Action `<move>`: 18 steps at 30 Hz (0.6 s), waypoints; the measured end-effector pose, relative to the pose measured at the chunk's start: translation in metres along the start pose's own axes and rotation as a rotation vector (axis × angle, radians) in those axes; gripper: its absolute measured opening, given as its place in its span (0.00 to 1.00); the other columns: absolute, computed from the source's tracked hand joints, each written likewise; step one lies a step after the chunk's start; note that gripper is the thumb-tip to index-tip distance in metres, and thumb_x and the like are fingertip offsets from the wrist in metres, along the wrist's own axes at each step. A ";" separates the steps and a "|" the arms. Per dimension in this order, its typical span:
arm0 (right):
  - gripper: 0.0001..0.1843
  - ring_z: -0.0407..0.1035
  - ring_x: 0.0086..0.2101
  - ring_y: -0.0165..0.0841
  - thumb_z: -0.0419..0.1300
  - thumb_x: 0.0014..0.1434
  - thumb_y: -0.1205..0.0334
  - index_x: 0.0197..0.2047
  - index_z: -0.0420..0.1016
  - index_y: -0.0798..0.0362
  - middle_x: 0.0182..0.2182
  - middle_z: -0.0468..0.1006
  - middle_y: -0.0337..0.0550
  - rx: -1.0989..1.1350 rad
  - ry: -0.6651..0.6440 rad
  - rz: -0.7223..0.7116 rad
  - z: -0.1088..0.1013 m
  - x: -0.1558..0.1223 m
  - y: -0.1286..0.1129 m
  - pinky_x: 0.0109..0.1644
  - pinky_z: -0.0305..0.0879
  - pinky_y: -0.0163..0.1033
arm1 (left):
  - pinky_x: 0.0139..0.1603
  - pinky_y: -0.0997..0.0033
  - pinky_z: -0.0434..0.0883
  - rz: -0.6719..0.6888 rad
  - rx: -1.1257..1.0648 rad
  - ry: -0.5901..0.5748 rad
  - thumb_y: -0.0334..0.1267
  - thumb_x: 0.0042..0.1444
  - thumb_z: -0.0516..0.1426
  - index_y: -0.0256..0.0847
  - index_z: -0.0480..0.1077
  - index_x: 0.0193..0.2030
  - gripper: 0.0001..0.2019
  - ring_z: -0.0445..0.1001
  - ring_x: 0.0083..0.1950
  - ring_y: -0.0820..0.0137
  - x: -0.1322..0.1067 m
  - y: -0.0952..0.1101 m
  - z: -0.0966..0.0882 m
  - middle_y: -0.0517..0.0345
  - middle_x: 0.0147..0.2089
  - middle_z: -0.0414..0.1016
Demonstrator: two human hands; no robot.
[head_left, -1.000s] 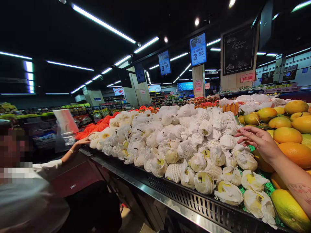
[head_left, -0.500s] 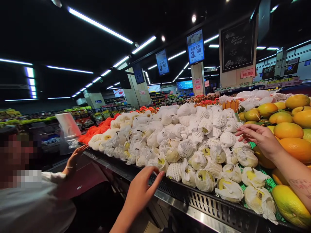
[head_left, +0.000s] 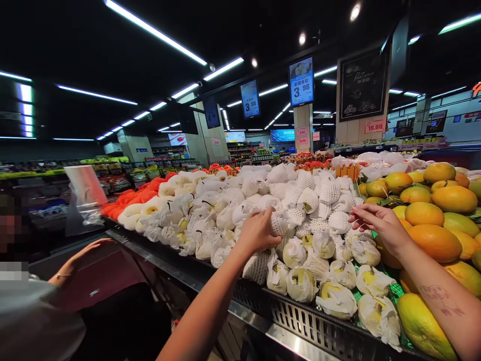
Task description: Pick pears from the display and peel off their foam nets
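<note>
A broad heap of pears (head_left: 225,210), some in white foam nets and others in thin white paper, fills the stand before me. My left hand (head_left: 258,231) reaches over the middle of the heap. Its thumb and fingers are apart and curve toward a foam-netted pear (head_left: 279,220); whether they touch it I cannot tell. Over the right side of the pears hangs my right hand (head_left: 379,225), open, with its fingers loosely bent and nothing in them. Below it lies a paper-wrapped pear (head_left: 365,251), and orange-green citrus fruit (head_left: 436,243) is piled beside that forearm.
A black slotted rim (head_left: 308,321) edges the front of the stand. At left, a person's hand (head_left: 80,258) is near the stand's edge. A roll of clear bags (head_left: 84,188) stands behind it. Red-netted fruit (head_left: 137,193) lies at the far left end.
My left hand has moved forward and up from the front rim to above the pears. My right hand has shifted slightly left and down in view. The view has turned slightly right.
</note>
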State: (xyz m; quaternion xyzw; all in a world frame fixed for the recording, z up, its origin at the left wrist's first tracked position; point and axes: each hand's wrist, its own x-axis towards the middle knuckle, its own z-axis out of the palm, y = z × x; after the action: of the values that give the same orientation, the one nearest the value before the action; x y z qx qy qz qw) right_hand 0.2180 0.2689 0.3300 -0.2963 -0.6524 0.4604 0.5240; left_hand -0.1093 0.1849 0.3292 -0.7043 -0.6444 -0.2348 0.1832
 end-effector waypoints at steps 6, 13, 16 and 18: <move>0.23 0.75 0.31 0.33 0.73 0.55 0.44 0.39 0.80 0.57 0.36 0.78 0.52 0.001 -0.334 -0.112 0.008 -0.012 -0.006 0.31 0.69 0.27 | 0.50 0.62 0.71 -0.065 -0.863 0.356 0.48 0.43 0.70 0.39 0.60 0.52 0.34 0.75 0.49 0.60 0.002 0.062 -0.008 0.49 0.49 0.75; 0.14 0.75 0.36 0.33 0.76 0.52 0.53 0.35 0.85 0.54 0.37 0.79 0.50 -0.078 -0.409 -0.253 0.012 -0.013 -0.009 0.41 0.73 0.28 | 0.58 0.58 0.69 -0.105 -1.450 0.091 0.43 0.40 0.73 0.35 0.66 0.50 0.32 0.74 0.52 0.59 -0.012 0.116 0.002 0.44 0.51 0.76; 0.15 0.75 0.35 0.34 0.77 0.50 0.51 0.33 0.85 0.54 0.35 0.78 0.49 -0.062 -0.339 -0.287 0.013 -0.011 -0.007 0.39 0.73 0.30 | 0.58 0.59 0.70 -0.101 -1.712 -0.079 0.44 0.44 0.71 0.33 0.73 0.48 0.27 0.75 0.52 0.59 -0.016 0.125 0.003 0.43 0.52 0.77; 0.15 0.74 0.34 0.34 0.78 0.49 0.51 0.31 0.84 0.53 0.33 0.78 0.48 -0.047 -0.283 -0.320 0.013 -0.012 -0.007 0.39 0.73 0.30 | 0.59 0.60 0.70 -0.119 -1.762 -0.076 0.45 0.45 0.71 0.33 0.74 0.50 0.27 0.75 0.53 0.60 -0.018 0.132 0.003 0.43 0.53 0.77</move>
State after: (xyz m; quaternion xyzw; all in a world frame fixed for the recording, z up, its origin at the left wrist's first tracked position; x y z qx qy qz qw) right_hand 0.2093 0.2517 0.3315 -0.1338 -0.7686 0.3931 0.4867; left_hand 0.0209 0.1582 0.3224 -0.5623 -0.2704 -0.6316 -0.4602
